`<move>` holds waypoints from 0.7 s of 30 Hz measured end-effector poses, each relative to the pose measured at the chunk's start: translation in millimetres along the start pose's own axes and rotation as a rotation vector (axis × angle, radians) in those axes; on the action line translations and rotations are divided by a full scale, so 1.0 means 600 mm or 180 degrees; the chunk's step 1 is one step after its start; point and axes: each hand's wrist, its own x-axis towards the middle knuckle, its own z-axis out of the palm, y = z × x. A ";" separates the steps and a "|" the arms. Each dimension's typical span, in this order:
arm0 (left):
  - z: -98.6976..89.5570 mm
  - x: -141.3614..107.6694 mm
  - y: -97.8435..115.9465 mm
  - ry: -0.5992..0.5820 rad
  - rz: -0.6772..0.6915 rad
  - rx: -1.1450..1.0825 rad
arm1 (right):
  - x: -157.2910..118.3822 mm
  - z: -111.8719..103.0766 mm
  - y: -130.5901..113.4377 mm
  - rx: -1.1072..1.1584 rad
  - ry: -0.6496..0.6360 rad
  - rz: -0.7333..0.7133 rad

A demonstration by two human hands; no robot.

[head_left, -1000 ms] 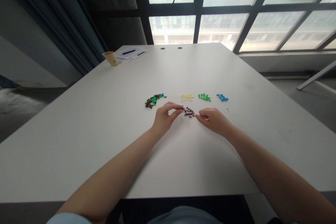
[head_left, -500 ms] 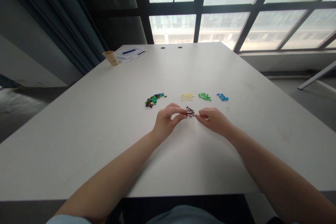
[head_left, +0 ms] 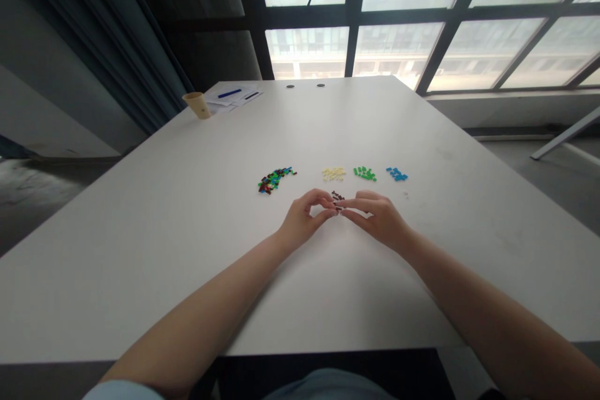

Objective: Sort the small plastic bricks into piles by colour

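Observation:
My left hand (head_left: pixel 304 214) is at the small pile of dark brown toy bricks (head_left: pixel 337 195) on the table. Its thumb and forefinger are closed around a little dark brown piece at the pile's near side. From the other side my right hand (head_left: pixel 377 215) meets it, thumb and forefinger drawn together at the same spot. The fingers partly cover the pile, and whatever the right fingertips grip is too small to make out. Beyond the hands lie separate groups of pale yellow bricks (head_left: pixel 333 174), green bricks (head_left: pixel 364 173) and blue bricks (head_left: pixel 397 174).
A mixed heap of coloured bricks (head_left: pixel 275 180) lies left of the hands on the white table (head_left: pixel 187 212). Farther back at the left edge stand a tan cup (head_left: pixel 197 105) and papers (head_left: pixel 225 102) with a blue pen (head_left: pixel 229 93). Windows rise behind the table.
My right hand has moved left to the brown pile, its fingers extending to meet my left fingertips. My left hand has shifted slightly right and nearer to me.

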 end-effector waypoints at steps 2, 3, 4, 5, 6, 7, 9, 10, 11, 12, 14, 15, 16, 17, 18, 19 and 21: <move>0.001 0.001 -0.003 -0.0060 -0.0015 -0.0047 | 0.000 0.004 0.004 0.0027 -0.0075 -0.0046; 0.001 0.001 -0.004 -0.0089 -0.0019 -0.0043 | -0.001 0.006 0.005 0.0041 -0.0091 -0.0039; 0.001 0.001 -0.004 -0.0119 -0.0023 -0.0027 | -0.001 0.007 0.005 0.0047 -0.0094 -0.0010; 0.000 0.001 -0.004 -0.0148 -0.0037 0.0000 | -0.001 0.009 0.006 0.0042 -0.0095 0.0031; 0.000 0.001 -0.004 -0.0168 -0.0057 0.0036 | -0.001 0.010 0.005 0.0032 -0.0097 0.0073; 0.000 0.002 -0.004 -0.0181 -0.0082 0.0085 | -0.001 0.011 0.006 0.0015 -0.0089 0.0125; 0.000 0.003 -0.005 -0.0175 -0.0150 0.0252 | 0.000 0.012 0.009 -0.0024 -0.0073 0.0278; -0.001 0.003 -0.006 -0.0138 -0.0188 0.0383 | 0.000 0.012 0.013 -0.0047 -0.0057 0.0386; -0.002 0.005 -0.007 -0.0067 -0.0226 0.0538 | 0.000 0.013 0.020 -0.0084 -0.0025 0.0515; -0.004 0.007 -0.009 0.0037 -0.0260 0.0698 | 0.000 0.013 0.029 -0.0150 0.0016 0.0667; -0.010 0.012 -0.015 0.0309 -0.0317 0.0961 | 0.000 0.015 0.052 -0.0373 0.0075 0.0979; -0.013 0.015 -0.018 0.0444 -0.0341 0.1038 | 0.000 0.016 0.065 -0.0517 0.0078 0.1123; -0.016 0.018 -0.021 0.0559 -0.0364 0.1076 | 0.000 0.018 0.077 -0.0657 0.0047 0.1244; -0.018 0.021 -0.024 0.0649 -0.0396 0.1082 | 0.000 0.021 0.087 -0.0782 -0.0009 0.1343; -0.020 0.024 -0.028 0.0712 -0.0435 0.1068 | 0.000 0.024 0.095 -0.0883 -0.0073 0.1414; -0.021 0.026 -0.030 0.0758 -0.0474 0.1045 | 0.001 0.028 0.101 -0.0970 -0.0132 0.1466; -0.022 0.029 -0.034 0.0808 -0.0530 0.1015 | 0.002 0.035 0.104 -0.1101 -0.0203 0.1527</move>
